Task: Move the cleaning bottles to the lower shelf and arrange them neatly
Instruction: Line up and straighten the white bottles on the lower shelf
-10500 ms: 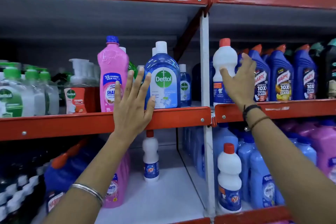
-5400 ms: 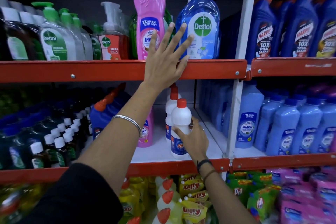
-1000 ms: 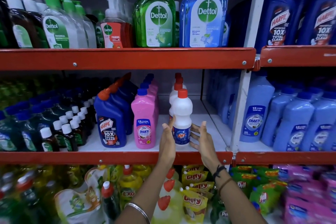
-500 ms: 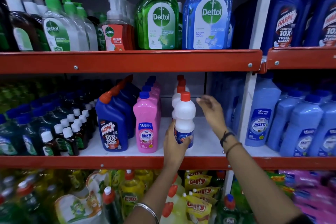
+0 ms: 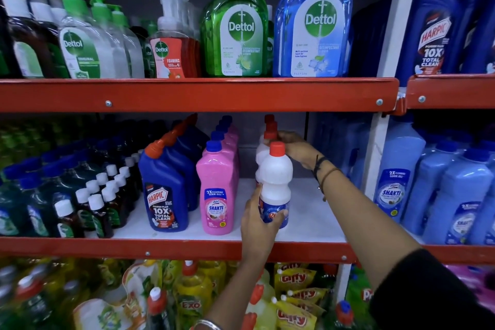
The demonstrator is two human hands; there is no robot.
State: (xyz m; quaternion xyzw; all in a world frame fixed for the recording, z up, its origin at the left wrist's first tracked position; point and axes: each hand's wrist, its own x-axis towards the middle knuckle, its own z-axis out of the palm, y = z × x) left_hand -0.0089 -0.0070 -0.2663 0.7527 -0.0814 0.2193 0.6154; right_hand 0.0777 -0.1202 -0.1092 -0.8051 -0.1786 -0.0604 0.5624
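On the lower shelf point(image 5: 316, 211) a row of white bottles with red caps runs front to back. My left hand point(image 5: 261, 218) grips the base of the front white bottle point(image 5: 276, 177), thumb across its blue label. My right hand point(image 5: 296, 149) reaches behind it and holds a white bottle further back point(image 5: 261, 151) near its red cap. Left of this row stand a line of pink Shakti bottles point(image 5: 217, 190) and a line of blue Harpic bottles point(image 5: 163, 190), all upright.
The upper shelf point(image 5: 198, 94) carries green and blue Dettol bottles point(image 5: 237, 35) and pump dispensers. Small dark bottles point(image 5: 93, 201) fill the lower shelf's left. Light blue Shakti bottles point(image 5: 399, 182) stand past the white post point(image 5: 375, 163). Yellow pouches and bottles sit below.
My right hand moved further into the shelf and closed on a white bottle behind the front one. My left hand keeps its grip on the front white bottle.
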